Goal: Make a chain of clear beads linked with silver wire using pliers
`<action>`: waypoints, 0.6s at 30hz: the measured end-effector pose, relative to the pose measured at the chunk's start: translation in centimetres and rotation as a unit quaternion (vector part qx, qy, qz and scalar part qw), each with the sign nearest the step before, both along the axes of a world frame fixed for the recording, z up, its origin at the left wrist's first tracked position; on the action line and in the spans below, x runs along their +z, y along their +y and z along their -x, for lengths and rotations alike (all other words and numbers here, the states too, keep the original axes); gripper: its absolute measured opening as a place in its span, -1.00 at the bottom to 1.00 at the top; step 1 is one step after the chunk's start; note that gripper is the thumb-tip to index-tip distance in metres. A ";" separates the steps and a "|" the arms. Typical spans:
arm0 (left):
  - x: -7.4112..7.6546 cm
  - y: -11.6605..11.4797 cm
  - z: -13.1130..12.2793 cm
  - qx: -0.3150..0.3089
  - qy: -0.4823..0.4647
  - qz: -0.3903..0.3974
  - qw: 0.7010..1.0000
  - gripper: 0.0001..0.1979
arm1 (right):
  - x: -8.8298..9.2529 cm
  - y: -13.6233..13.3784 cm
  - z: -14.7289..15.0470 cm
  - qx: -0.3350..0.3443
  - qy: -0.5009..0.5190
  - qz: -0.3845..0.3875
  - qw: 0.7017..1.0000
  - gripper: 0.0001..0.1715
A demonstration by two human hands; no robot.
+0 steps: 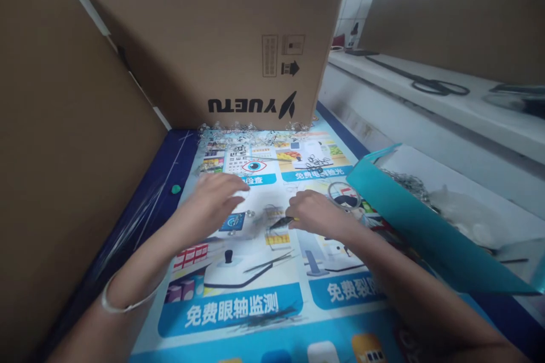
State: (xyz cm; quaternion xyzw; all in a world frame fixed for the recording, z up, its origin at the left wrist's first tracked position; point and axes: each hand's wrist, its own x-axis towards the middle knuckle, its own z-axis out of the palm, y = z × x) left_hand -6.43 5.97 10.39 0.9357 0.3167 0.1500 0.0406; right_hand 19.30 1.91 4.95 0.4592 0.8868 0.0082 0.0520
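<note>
My left hand [213,198] hovers over the printed mat [293,266], its fingers curved and the thumb apart from the index finger. It is slightly smeared, and I make out nothing held between them. Small clear beads [250,214] lie just below its fingertips. Closed around a small tool with a dark pointed tip, which looks like pliers [281,223], is my right hand [313,214]; the handles are hidden in the fist. A grey blur surrounds the tip. Beyond that hand lies a clear ring-shaped object [344,195].
Thin dark wire pieces [268,262] are scattered on the mat, with a dark tangle [317,163] farther back. Clear pieces [255,135] line the cardboard panel [204,39]. A teal box [409,227] with metal bits stands right. Scissors [438,86] rest on the ledge.
</note>
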 end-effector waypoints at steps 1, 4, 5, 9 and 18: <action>-0.9 0.3 -0.4 -0.013 0.032 0.011 0.999 -0.77 | 0.0 0.1 -0.1 -0.004 -0.004 -0.002 1.000 -0.79; -4.2 1.1 -1.5 -0.037 0.120 0.038 0.991 -0.76 | 0.0 0.4 -0.5 -0.032 -0.017 -0.013 0.999 -0.79; -5.3 1.3 -1.8 -0.038 0.131 0.042 0.990 -0.75 | 0.0 0.5 -0.5 -0.040 -0.018 -0.016 0.999 -0.79; -8.1 1.6 -2.5 -0.037 0.153 0.059 0.986 -0.86 | -0.2 0.7 -0.5 -0.045 -0.018 -0.016 0.999 -0.77; -7.0 2.3 -1.6 -0.044 0.132 0.182 0.973 -0.94 | 0.4 0.7 -1.4 -0.067 -0.026 0.020 0.997 -0.73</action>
